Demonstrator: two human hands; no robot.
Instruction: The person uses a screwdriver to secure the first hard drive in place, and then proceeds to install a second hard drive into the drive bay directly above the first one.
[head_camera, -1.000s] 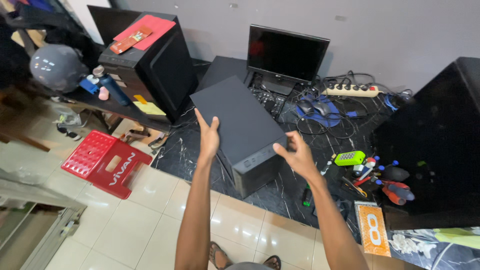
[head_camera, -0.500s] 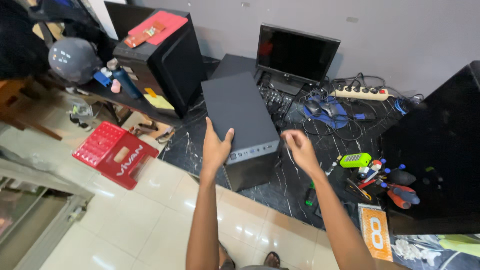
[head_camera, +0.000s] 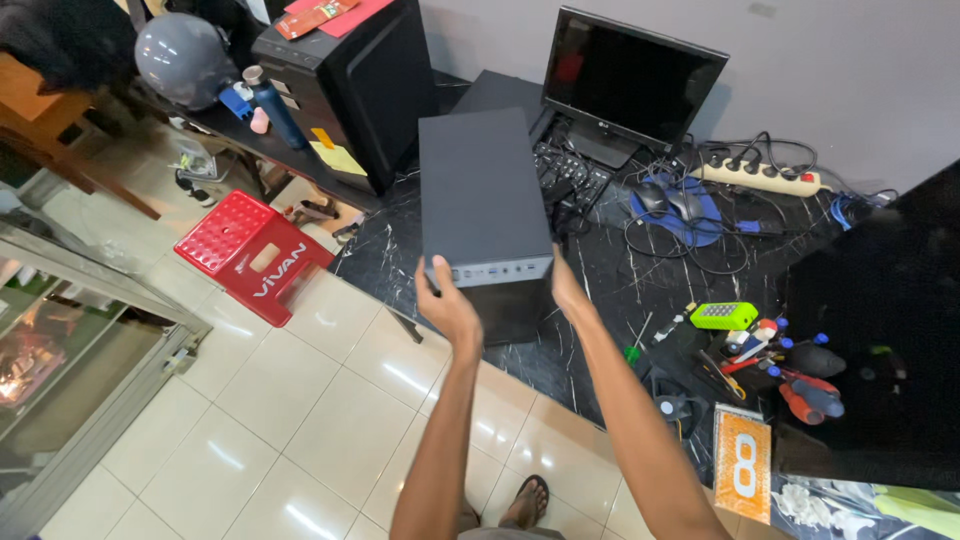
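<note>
Hands on both near corners carry the load here: the left hand (head_camera: 449, 305) wraps the near left corner of the dark grey computer case (head_camera: 483, 200), fingers curled up over its front edge, and the right hand (head_camera: 566, 287) is pressed flat against the near right side, fingers mostly hidden behind the case, so their exact hold is hard to read. The case lies long-side away from the person, raised above the black marble worktop (head_camera: 620, 290), its far end pointing toward the keyboard (head_camera: 570, 175) and the black monitor (head_camera: 632, 75).

Doing this well means keeping the case level — a grip at one end only lets the far end dip, so the palms should squeeze inward evenly and the thumbs stay under the front face. The far end passes close to the keyboard and the loose cables (head_camera: 690, 235), which could snag. To the right lie a green tester (head_camera: 723, 315) and screwdrivers (head_camera: 790, 375); to the left, a black tower (head_camera: 345, 80) and, on the tiled floor, a red stool (head_camera: 252, 255) — both near enough to bump if the case swings sideways.
</note>
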